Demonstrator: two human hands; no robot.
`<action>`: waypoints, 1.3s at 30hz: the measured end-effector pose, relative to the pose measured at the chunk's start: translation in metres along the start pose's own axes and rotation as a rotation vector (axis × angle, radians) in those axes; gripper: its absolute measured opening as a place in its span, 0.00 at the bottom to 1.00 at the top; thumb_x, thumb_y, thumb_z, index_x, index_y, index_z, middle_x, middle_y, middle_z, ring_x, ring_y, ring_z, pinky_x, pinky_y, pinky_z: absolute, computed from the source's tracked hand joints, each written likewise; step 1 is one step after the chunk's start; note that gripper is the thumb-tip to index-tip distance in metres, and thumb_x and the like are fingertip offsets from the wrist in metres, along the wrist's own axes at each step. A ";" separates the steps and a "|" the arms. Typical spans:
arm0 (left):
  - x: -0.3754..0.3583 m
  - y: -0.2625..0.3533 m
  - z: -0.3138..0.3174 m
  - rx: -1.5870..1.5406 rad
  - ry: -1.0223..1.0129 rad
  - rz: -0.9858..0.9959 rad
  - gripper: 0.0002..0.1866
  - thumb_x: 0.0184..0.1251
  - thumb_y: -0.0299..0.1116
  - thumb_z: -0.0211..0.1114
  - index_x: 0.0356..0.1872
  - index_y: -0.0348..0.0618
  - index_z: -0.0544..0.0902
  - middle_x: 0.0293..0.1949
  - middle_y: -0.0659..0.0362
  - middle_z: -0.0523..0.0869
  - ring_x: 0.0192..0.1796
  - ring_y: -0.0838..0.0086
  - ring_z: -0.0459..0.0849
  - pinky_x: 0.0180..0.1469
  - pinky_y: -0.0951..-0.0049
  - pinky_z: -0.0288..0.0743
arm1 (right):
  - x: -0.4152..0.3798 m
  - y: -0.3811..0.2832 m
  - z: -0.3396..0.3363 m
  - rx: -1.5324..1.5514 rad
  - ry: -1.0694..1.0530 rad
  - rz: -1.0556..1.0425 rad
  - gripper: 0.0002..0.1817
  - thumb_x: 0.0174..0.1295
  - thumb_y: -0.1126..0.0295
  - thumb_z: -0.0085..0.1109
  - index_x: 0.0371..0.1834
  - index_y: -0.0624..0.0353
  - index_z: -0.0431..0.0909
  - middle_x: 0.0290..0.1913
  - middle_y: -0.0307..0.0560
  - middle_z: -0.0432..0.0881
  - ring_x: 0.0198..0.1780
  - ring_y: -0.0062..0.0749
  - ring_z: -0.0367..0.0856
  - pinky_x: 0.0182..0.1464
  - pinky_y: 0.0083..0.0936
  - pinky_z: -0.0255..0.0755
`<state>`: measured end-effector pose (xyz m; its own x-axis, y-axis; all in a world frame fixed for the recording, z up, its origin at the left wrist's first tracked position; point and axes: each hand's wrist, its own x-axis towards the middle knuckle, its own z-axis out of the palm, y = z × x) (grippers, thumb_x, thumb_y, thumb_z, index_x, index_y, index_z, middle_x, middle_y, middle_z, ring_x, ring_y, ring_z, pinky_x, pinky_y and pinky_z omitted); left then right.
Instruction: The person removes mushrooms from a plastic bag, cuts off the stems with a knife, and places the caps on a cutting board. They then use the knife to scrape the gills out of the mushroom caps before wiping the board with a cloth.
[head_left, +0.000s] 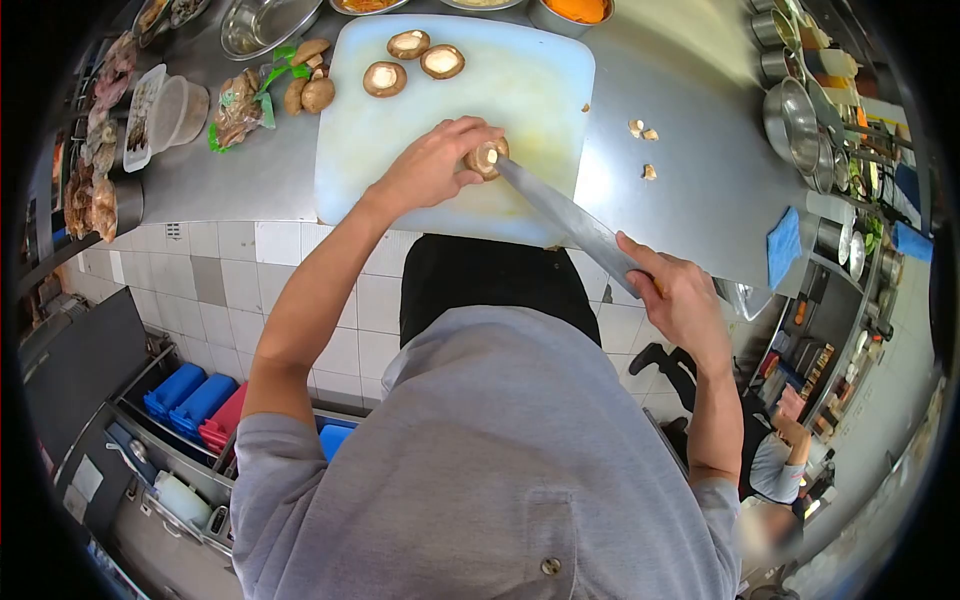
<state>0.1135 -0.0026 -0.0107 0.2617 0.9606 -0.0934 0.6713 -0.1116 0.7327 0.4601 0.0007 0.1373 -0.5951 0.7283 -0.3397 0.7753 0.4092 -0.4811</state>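
Observation:
My left hand (445, 165) grips a brown mushroom (482, 160) over the white cutting board (400, 150), its pale stem side turned up. In my right hand (675, 295) is a large knife (565, 215), held near the handle end, with the blade tip right at the mushroom's stem. Several mushrooms with pale undersides, one of them this mushroom (442, 62), lie near the board's far edge. Left of the board sit whole mushrooms (316, 95) beside a plastic bag of mushrooms (240, 105). Cut stem pieces (645, 132) are scattered on the steel counter to the right.
Metal bowls, including an empty-looking one (268, 25) and one with orange food (578, 10), line the back. A clear plastic tub (178, 115) stands at left. A blue cloth (783, 247) hangs at the counter's right edge. Another person (780, 455) is behind, at right.

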 end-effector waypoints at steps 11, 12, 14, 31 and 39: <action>0.001 -0.003 0.008 -0.114 0.022 -0.055 0.35 0.58 0.27 0.81 0.69 0.44 0.80 0.63 0.51 0.83 0.61 0.52 0.85 0.64 0.57 0.82 | -0.006 -0.005 -0.006 -0.015 -0.062 0.030 0.26 0.67 0.77 0.66 0.69 0.53 0.81 0.40 0.58 0.90 0.37 0.56 0.87 0.43 0.46 0.78; 0.003 -0.003 0.008 -0.101 0.022 -0.063 0.35 0.58 0.27 0.81 0.70 0.43 0.80 0.63 0.51 0.83 0.61 0.52 0.85 0.64 0.57 0.82 | -0.003 -0.003 -0.005 -0.017 -0.053 0.018 0.26 0.67 0.77 0.66 0.69 0.53 0.81 0.40 0.58 0.90 0.37 0.56 0.87 0.43 0.46 0.78; 0.003 -0.003 0.008 -0.075 0.018 -0.080 0.36 0.58 0.27 0.81 0.70 0.43 0.80 0.63 0.51 0.83 0.60 0.52 0.85 0.63 0.57 0.82 | 0.002 0.002 0.002 -0.018 -0.038 -0.004 0.26 0.67 0.77 0.66 0.69 0.53 0.81 0.40 0.57 0.90 0.38 0.56 0.87 0.43 0.46 0.78; -0.015 0.000 0.027 -0.005 0.244 -0.039 0.26 0.61 0.31 0.81 0.62 0.49 0.85 0.60 0.58 0.79 0.55 0.58 0.83 0.60 0.58 0.81 | -0.058 0.048 0.013 0.254 0.108 0.231 0.26 0.65 0.78 0.70 0.68 0.54 0.83 0.41 0.61 0.89 0.27 0.42 0.80 0.38 0.30 0.78; -0.003 0.005 0.026 -0.104 0.255 -0.139 0.13 0.66 0.27 0.76 0.43 0.39 0.79 0.42 0.56 0.84 0.40 0.63 0.85 0.48 0.64 0.83 | -0.060 0.048 0.063 0.498 0.073 0.232 0.26 0.66 0.76 0.72 0.68 0.54 0.83 0.46 0.58 0.90 0.25 0.37 0.71 0.35 0.28 0.75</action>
<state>0.1338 -0.0128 -0.0240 -0.0192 0.9992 -0.0345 0.6104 0.0390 0.7911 0.5198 -0.0581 0.0840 -0.3911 0.8117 -0.4339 0.6802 -0.0627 -0.7303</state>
